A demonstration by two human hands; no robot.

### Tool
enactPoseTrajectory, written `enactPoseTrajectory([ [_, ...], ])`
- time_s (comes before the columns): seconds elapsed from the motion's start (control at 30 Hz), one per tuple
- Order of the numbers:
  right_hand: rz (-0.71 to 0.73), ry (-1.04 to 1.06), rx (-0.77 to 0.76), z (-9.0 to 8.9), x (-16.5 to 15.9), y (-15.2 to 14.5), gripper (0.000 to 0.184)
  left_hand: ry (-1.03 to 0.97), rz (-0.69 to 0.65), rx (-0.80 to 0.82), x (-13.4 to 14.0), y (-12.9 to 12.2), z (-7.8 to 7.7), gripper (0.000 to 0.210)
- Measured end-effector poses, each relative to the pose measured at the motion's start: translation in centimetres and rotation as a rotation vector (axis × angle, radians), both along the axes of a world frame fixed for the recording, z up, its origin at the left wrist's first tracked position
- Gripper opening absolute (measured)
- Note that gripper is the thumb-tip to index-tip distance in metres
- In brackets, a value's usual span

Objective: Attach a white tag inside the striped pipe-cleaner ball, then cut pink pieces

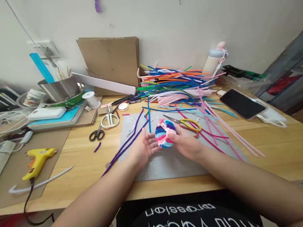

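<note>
A round piece of coiled pipe cleaners (165, 133), striped pink, blue, purple and white, is held up over the grey cutting mat (170, 167). My right hand (186, 141) grips its right side, the thumb across the front. On the left, my left hand (145, 147) has its fingers stretched out, the tips at the piece's left edge; whether they bear any of its weight I cannot tell. Just behind my right hand lie yellow-handled scissors (191, 124) with the blades pointing left. Purple pipe cleaners (129, 144) stretch over the mat beside my left hand.
A heap of pipe cleaners (175, 84) lies at the back, with pink ones (230, 131) to the right. White-handled scissors (109, 120), black scissors (97, 133) and a yellow glue gun (39, 161) are on the left. A phone (243, 103) rests at right; cardboard (111, 62) leans against the wall.
</note>
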State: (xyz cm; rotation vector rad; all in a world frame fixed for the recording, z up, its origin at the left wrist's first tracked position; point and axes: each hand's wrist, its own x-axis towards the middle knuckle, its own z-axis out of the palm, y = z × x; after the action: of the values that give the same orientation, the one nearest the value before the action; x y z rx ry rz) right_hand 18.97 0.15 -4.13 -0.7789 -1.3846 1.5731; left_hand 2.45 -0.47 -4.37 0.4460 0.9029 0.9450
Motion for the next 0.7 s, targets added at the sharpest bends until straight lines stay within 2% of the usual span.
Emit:
enactPoseTrajectory([
  [0.07,0.043,-0.291,0.185,1.2,0.9,0.7,0.069,-0.036,0.061,-0.028,-0.6,0.3,0.1,0.048],
  [0.17,0.08,-0.817,0.523,2.8,2.0,1.5,0.076,0.009,0.218,0.044,-1.7,1.1,0.1,0.043],
  [0.23,0.131,-1.071,0.658,3.1,2.1,1.8,0.074,0.024,0.267,0.073,-2.3,1.5,0.0,0.039],
  [0.33,0.207,-1.291,0.769,2.5,1.6,2.2,0.069,0.033,0.29,0.089,-2.8,1.9,-0.2,0.036],
  [0.4,0.246,-1.35,0.786,1.8,1.1,2.4,0.071,0.034,0.288,0.098,-3.0,2.0,-0.2,0.036],
  [0.47,0.294,-1.354,0.761,1.6,1.1,2.7,0.08,0.032,0.282,0.11,-3.1,1.9,-0.1,0.036],
  [0.53,0.317,-1.294,0.71,2.0,1.6,3.2,0.088,0.032,0.284,0.127,-3.3,1.9,-0.1,0.036],
  [0.57,0.295,-1.237,0.678,2.5,2.2,3.6,0.086,0.032,0.29,0.135,-3.4,2.0,0.0,0.036],
  [0.6,0.246,-1.172,0.645,3.1,2.9,4.0,0.078,0.034,0.297,0.142,-3.5,2.0,0.0,0.036],
  [0.67,0.01,-1.03,0.616,4.6,4.7,4.9,0.058,0.037,0.31,0.154,-3.8,2.2,0.0,0.036],
  [0.7,-0.096,-0.966,0.594,5.3,5.6,5.2,0.054,0.038,0.316,0.158,-3.9,2.3,0.0,0.036],
])
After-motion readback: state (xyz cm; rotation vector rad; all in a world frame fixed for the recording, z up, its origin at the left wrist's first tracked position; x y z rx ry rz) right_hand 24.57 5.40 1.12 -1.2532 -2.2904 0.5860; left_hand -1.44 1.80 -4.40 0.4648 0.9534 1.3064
